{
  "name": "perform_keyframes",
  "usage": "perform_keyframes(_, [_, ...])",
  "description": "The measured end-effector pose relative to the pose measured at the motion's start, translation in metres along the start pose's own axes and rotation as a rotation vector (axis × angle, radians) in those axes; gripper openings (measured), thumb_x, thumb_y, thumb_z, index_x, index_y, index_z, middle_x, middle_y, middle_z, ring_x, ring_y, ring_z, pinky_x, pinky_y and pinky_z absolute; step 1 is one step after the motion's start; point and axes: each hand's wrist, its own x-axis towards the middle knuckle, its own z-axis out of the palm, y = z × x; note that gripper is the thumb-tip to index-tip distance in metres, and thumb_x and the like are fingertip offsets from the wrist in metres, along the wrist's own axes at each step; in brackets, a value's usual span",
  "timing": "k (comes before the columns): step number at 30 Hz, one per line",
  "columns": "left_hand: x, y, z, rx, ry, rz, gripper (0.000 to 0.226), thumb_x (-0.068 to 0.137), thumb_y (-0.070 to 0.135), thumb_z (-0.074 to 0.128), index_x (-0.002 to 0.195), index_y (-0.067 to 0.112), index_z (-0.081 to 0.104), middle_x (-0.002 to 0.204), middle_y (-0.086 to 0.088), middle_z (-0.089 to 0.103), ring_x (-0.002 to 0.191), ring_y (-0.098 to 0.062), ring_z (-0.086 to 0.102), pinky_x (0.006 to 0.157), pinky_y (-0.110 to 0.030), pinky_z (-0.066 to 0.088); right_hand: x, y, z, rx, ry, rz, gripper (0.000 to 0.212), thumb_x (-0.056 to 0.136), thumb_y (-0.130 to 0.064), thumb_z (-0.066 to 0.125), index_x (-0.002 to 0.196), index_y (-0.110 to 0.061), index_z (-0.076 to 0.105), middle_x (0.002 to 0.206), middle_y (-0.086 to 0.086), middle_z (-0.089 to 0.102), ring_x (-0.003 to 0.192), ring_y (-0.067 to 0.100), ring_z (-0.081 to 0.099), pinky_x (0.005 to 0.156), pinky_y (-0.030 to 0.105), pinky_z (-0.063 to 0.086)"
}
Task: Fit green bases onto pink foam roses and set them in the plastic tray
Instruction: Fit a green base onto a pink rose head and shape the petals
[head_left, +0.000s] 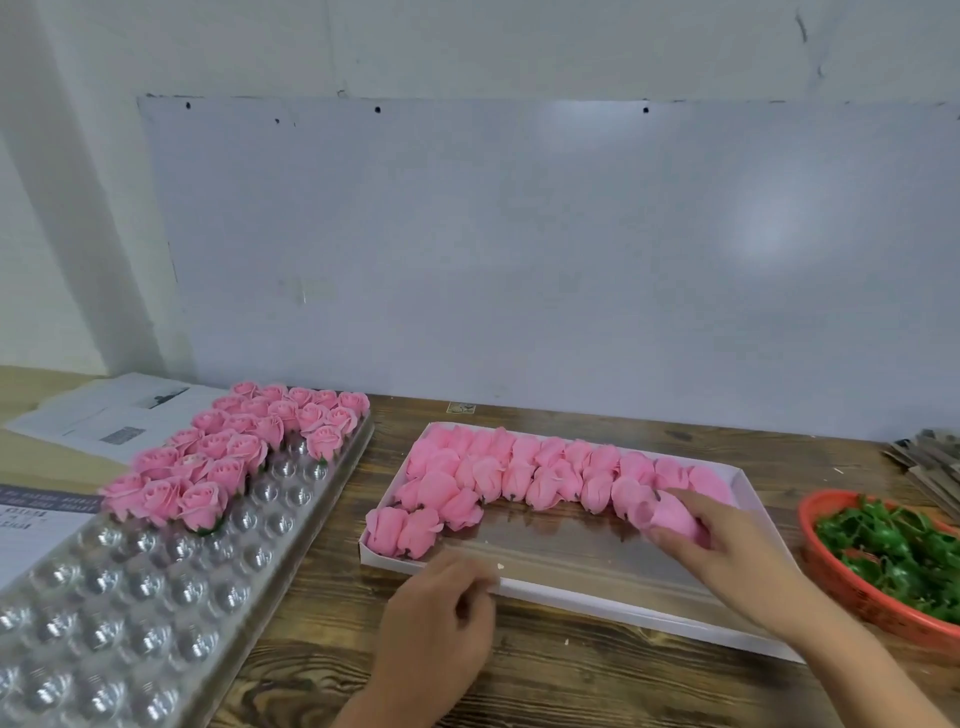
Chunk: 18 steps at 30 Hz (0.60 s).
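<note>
Dimpled clear plastic tray (156, 582) on the left, soft finished roses (244, 447) filling its far cups; left hand (441, 618) loosely curled, holding nothing, at the white box (571, 590); right hand (727, 551) pinching a pink foam rose (675, 517) there; spiky green bases (893, 551) heaped in the orange basket (857, 597).

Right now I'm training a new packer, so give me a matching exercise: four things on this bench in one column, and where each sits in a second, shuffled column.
Things
1. plastic tray
2. white box
3. orange basket
4. right hand

Places
A. far right, holding green bases
B. centre, with loose roses lying on their sides
C. gripping one rose over the white box
D. left, with finished roses upright in its far cups

Pairs: 1-D, 2-B, 3-A, 4-C
</note>
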Motion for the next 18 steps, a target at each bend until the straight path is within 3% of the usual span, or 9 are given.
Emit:
perform_keyframes(1, [0.009,0.014,0.002,-0.116,-0.017,-0.017,0.038,0.085,0.004,0.072,0.095,0.041,0.069,0.09,0.025,0.064,0.081,0.006,0.062,0.065,-0.008,0.048,-0.004,-0.011,0.005,0.004,0.029,-0.029,0.019,0.089,-0.033,0.069,0.102,-0.045,0.065,0.068,-0.008,0.06,0.065,0.004,0.049,0.061,0.016,0.039])
perform_keyframes(3, [0.029,0.043,0.008,-0.345,-0.14,-0.134,0.033,0.091,0.038,0.068,0.115,0.057,0.054,0.111,0.031,0.06,0.1,0.008,0.059,0.079,-0.017,0.052,-0.009,-0.032,0.015,0.079,0.068,-0.114,0.016,0.089,-0.029,0.069,0.099,-0.04,0.066,0.065,-0.02,0.059,0.063,-0.003,0.052,0.059,0.009,0.036])
perform_keyframes(5, [0.048,0.062,0.016,-0.483,-0.28,-0.209,0.06,0.077,0.078,0.062,0.13,0.064,0.038,0.13,0.041,0.046,0.118,0.014,0.049,0.097,-0.02,0.047,-0.013,-0.047,0.026,0.175,0.058,-0.16,0.017,0.091,-0.026,0.066,0.101,-0.039,0.065,0.076,-0.037,0.061,0.073,-0.015,0.056,0.065,0.0,0.035])
perform_keyframes(6, [0.054,0.067,0.022,-0.538,-0.325,-0.2,0.073,0.07,0.085,0.061,0.134,0.064,0.034,0.137,0.042,0.041,0.124,0.018,0.043,0.101,-0.016,0.042,-0.013,-0.051,0.032,0.253,0.021,-0.158,0.019,0.093,-0.024,0.062,0.106,-0.037,0.065,0.085,-0.036,0.064,0.08,-0.015,0.058,0.07,0.001,0.036])
perform_keyframes(9, [0.063,0.076,0.033,-0.57,-0.364,-0.147,0.071,0.065,0.08,0.068,0.127,0.07,0.035,0.138,0.044,0.041,0.122,0.027,0.038,0.094,-0.005,0.036,-0.016,-0.056,0.049,0.412,-0.051,-0.167,0.04,0.095,-0.001,0.055,0.119,-0.032,0.061,0.108,-0.018,0.07,0.1,-0.002,0.064,0.083,0.013,0.046])
perform_keyframes(11, [0.063,0.075,0.042,-0.589,-0.302,-0.141,0.063,0.065,0.066,0.074,0.121,0.066,0.044,0.131,0.041,0.051,0.123,0.021,0.044,0.102,-0.012,0.037,-0.018,-0.055,0.059,0.406,-0.018,-0.196,0.051,0.089,0.008,0.052,0.118,-0.033,0.06,0.11,-0.017,0.069,0.103,0.001,0.064,0.083,0.013,0.047])
perform_keyframes(14, [0.059,0.069,0.051,-0.653,-0.26,-0.147,0.06,0.068,0.049,0.079,0.123,0.049,0.055,0.123,0.029,0.065,0.12,0.007,0.057,0.109,-0.031,0.045,-0.02,-0.05,0.072,0.406,0.032,-0.207,0.048,0.084,-0.003,0.051,0.122,-0.033,0.057,0.12,-0.012,0.063,0.115,0.013,0.06,0.089,0.024,0.05])
perform_keyframes(18, [0.052,0.063,0.055,-0.649,-0.23,-0.135,0.043,0.073,0.044,0.077,0.114,0.05,0.065,0.116,0.026,0.068,0.114,0.004,0.062,0.098,-0.022,0.052,-0.022,-0.043,0.079,0.457,0.161,-0.11,0.056,0.078,-0.009,0.06,0.106,-0.056,0.051,0.114,-0.022,0.063,0.102,0.001,0.064,0.077,0.015,0.052])
